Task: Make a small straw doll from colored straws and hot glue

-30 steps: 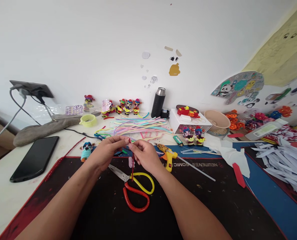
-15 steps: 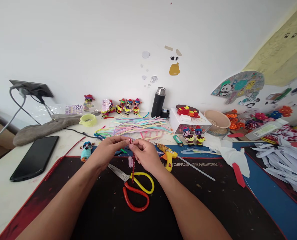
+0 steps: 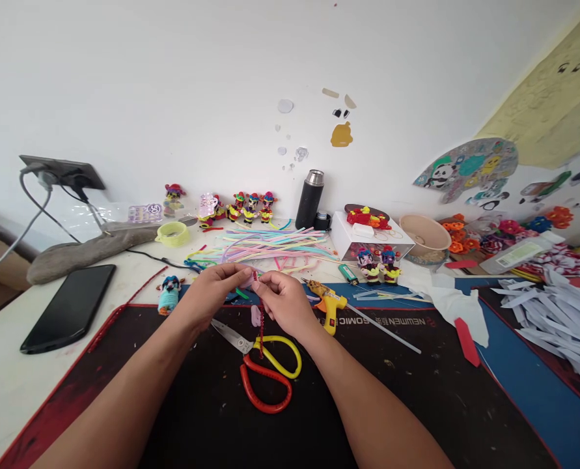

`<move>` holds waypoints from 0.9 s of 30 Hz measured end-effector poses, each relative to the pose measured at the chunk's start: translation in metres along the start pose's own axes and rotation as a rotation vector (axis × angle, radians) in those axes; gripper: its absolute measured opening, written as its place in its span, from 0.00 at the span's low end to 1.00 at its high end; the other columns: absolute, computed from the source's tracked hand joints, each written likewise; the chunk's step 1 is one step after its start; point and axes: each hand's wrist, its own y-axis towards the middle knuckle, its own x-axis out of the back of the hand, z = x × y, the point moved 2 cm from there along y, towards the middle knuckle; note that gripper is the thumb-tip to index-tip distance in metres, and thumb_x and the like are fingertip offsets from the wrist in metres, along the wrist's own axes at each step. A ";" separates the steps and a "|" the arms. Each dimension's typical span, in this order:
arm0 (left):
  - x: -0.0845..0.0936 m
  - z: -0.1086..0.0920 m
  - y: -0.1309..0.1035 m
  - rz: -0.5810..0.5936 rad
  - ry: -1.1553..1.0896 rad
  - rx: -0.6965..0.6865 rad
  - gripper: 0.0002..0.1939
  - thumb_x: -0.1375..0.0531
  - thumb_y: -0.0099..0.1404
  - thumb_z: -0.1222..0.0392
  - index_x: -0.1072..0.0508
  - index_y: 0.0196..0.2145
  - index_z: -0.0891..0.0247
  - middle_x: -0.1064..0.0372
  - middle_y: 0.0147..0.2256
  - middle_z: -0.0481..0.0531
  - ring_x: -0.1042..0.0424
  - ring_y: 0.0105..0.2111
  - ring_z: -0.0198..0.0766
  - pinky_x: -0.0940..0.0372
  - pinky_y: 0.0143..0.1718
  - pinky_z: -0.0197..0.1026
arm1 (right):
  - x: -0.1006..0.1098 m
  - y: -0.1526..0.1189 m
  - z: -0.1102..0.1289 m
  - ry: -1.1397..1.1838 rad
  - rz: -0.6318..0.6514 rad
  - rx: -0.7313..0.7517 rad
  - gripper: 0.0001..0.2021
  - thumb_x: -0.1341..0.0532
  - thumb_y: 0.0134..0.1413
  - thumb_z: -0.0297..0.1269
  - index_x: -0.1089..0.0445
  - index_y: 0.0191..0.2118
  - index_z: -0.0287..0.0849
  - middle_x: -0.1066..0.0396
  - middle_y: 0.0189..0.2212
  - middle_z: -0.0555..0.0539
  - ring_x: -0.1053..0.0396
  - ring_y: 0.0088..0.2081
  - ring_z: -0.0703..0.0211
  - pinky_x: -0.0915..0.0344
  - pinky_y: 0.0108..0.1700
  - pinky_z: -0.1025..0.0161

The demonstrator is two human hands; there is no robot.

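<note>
My right hand is closed in a pinch on a dark red tinsel pipe cleaner, whose long end dangles toward the scissors. Beside it, my left hand pinches a small pale lavender pipe cleaner piece, partly hidden by the fingers. Another bit of lavender shows just under the hands; I cannot tell whether it joins the held piece. Below lie scissors with one yellow and one red handle, blades toward the upper left.
A yellow hot glue gun lies right of my hands. Pastel pipe cleaners are heaped behind, before a black thermos. A small blue figure and a phone are at left. White paper strips pile up at right.
My left fingertips have shifted slightly left, away from the red pipe cleaner's top, and the lavender piece shows between the hands. My right hand stays almost still.
</note>
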 end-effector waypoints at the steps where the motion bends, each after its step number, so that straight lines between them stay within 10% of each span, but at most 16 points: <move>1: 0.000 0.000 0.000 0.004 0.007 -0.004 0.21 0.29 0.53 0.38 0.18 0.27 0.59 0.23 0.29 0.51 0.30 0.32 0.43 0.37 0.39 0.43 | 0.000 0.000 0.000 -0.002 -0.001 -0.001 0.14 0.34 0.60 0.49 0.27 0.37 0.42 0.37 0.19 0.57 0.43 0.17 0.67 0.46 0.22 0.67; 11: 0.001 0.000 0.002 -0.050 -0.055 -0.012 0.23 0.24 0.47 0.42 0.23 0.31 0.60 0.24 0.29 0.49 0.28 0.32 0.42 0.35 0.37 0.41 | 0.000 -0.002 0.005 -0.010 0.006 -0.001 0.12 0.35 0.61 0.47 0.26 0.37 0.43 0.36 0.20 0.56 0.43 0.18 0.65 0.46 0.22 0.66; 23: 0.023 -0.010 -0.002 -0.223 0.206 -0.134 0.28 0.41 0.68 0.36 0.32 0.19 0.57 0.40 0.18 0.47 0.43 0.21 0.38 0.47 0.26 0.42 | 0.003 0.000 0.003 -0.028 -0.011 -0.022 0.13 0.34 0.61 0.48 0.29 0.35 0.44 0.38 0.17 0.57 0.44 0.17 0.66 0.48 0.22 0.66; 27: 0.022 -0.019 -0.006 -0.141 0.358 -0.297 0.20 0.39 0.67 0.38 0.19 0.33 0.56 0.21 0.33 0.54 0.26 0.35 0.48 0.33 0.40 0.45 | 0.004 0.000 0.005 -0.009 0.002 -0.024 0.12 0.35 0.61 0.47 0.30 0.34 0.43 0.38 0.17 0.57 0.44 0.16 0.67 0.47 0.22 0.67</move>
